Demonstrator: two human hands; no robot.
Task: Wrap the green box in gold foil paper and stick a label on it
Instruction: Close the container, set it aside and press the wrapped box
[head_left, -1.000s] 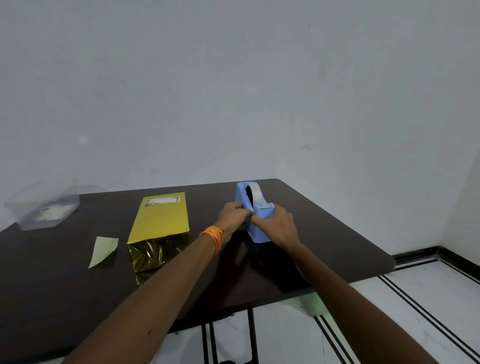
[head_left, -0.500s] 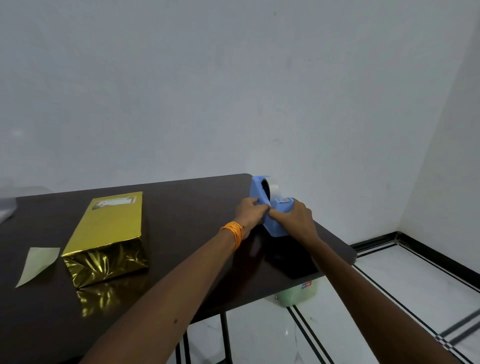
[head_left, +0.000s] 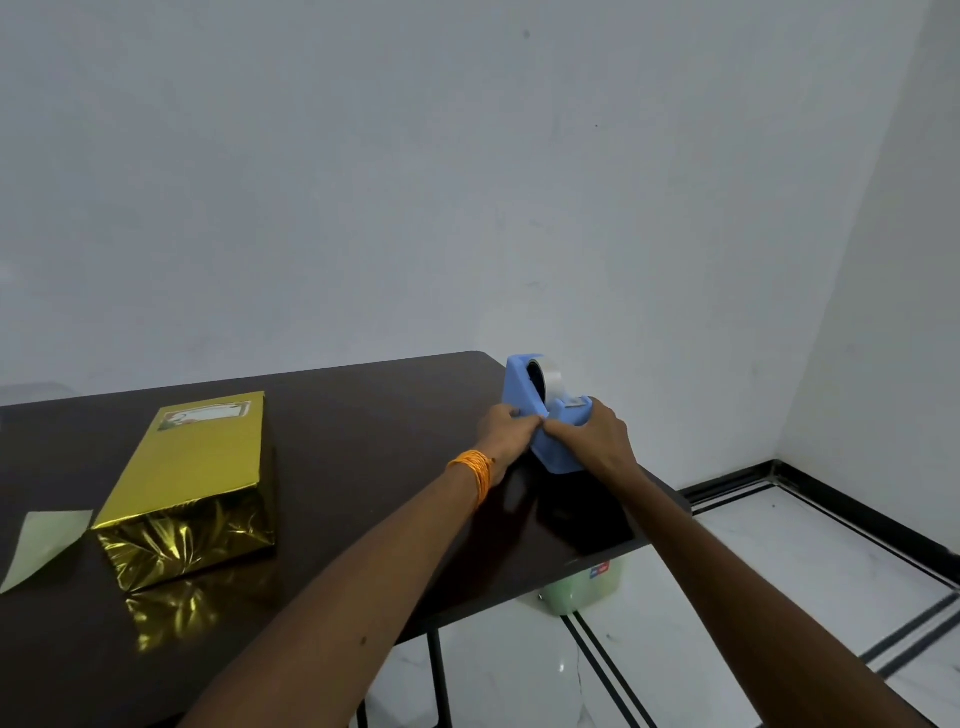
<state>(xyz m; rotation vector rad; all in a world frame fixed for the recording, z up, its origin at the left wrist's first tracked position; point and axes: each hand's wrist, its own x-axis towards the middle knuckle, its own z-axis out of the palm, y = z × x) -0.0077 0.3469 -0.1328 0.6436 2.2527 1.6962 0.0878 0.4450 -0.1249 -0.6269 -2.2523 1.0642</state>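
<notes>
Head view, both hands on the tape dispenser. The left hand (head_left: 506, 430) and right hand (head_left: 598, 441) are together, fingertips meeting, each curled around the lower body of the blue tape dispenser (head_left: 521, 391), which stands near the table's right edge. Compared with one second ago, the dispenser lies farther to the right along the dark table (head_left: 363, 410) and farther from the gold-wrapped box (head_left: 197, 467); the grip of both hands is unchanged. The clear plastic container seen at the far left one second ago is now out of frame. The box lies flat at 9 o'clock from the dispenser, well apart from it, its crinkled foil end facing the viewer, with the label (head_left: 207, 414) stuck on its top face at the far end. A pale green backing sheet (head_left: 44, 538) lies on the table at 8 o'clock from the box, one corner just beside it. The tape roll (head_left: 551, 382) shows above the hands, which hide the dispenser's near left side and part of its base. An orange thread band (head_left: 475, 467) circles the left wrist. At 6 o'clock from the dispenser, a pale green container (head_left: 587, 590) stands on the white striped floor (head_left: 779, 571), partly hidden by the table edge.
</notes>
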